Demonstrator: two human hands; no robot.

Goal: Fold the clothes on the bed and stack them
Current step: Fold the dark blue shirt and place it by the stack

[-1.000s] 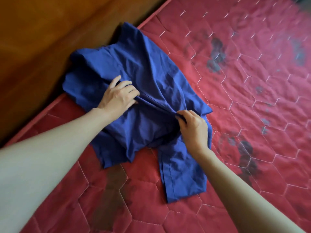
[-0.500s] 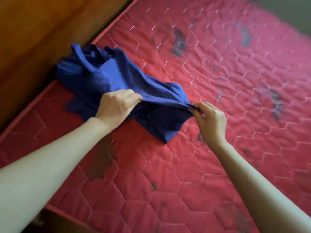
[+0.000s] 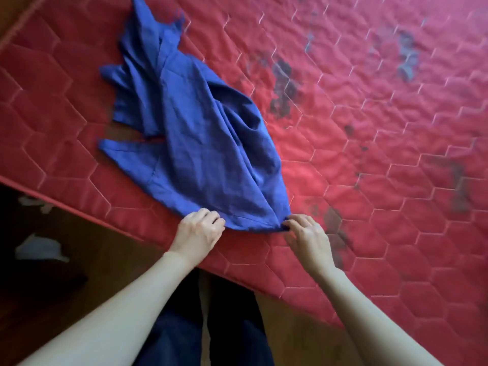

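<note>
A crumpled blue garment (image 3: pixel 195 143) lies stretched out on the red quilted mattress (image 3: pixel 369 180), running from the far left corner toward the near edge. My left hand (image 3: pixel 198 233) grips the garment's near hem at its left end with curled fingers. My right hand (image 3: pixel 306 239) pinches the same hem at its right corner. Both hands sit close to the mattress's front edge. The far part of the garment is bunched and twisted.
Dark stains (image 3: pixel 284 88) mark the mattress to the right of the garment. The wooden floor (image 3: pixel 79 273) lies below the bed's edge, with white scraps (image 3: pixel 39 249) on it at the left. My dark trousers (image 3: pixel 206 326) show between my arms.
Both hands have pulled the blue garment from the far side by the wooden frame toward the near edge of the mattress, stretching it out lengthwise. The view has shifted back.
</note>
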